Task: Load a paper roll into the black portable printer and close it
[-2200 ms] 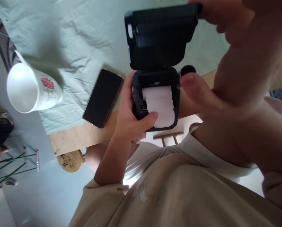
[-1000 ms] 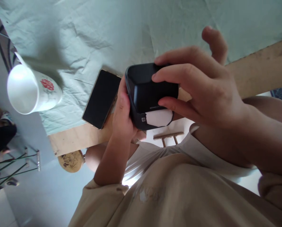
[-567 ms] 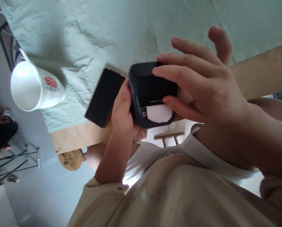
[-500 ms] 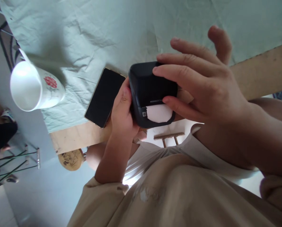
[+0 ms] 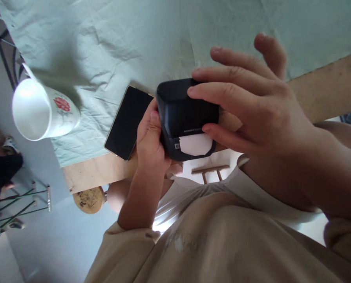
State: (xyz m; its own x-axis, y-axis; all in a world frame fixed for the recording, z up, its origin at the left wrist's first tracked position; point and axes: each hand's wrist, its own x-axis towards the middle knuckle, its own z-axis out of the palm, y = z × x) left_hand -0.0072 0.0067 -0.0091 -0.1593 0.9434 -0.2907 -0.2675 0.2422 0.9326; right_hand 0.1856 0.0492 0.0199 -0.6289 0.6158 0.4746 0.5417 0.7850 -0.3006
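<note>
A black label printer (image 5: 190, 108) with rounded corners and small pale lettering is held over the table's near edge. White label paper (image 5: 195, 144) shows at its lower end. My left hand (image 5: 152, 137) is closed around the printer's left side, thumb along the edge; its other fingers are hidden underneath. My right hand (image 5: 252, 94) has its fingers spread, with index fingertip and thumb tip touching the printer's dark top and the other fingers stretched above it. Just left of my left hand lies a smartphone (image 5: 127, 122), its screen dark.
A white mug (image 5: 62, 118) with a red flower stands at the table's left side. Pale green cloth (image 5: 152, 35) covers the table, leaving a wooden edge (image 5: 99, 171) bare. Below are a round stool (image 5: 88, 199) and, far left, a metal-legged stool (image 5: 24, 200) near another person's dark clothing.
The label printer has shifted slightly left and down with my left hand and is tilted a little more. My right hand has moved slightly left, its fingertips still on the printer.
</note>
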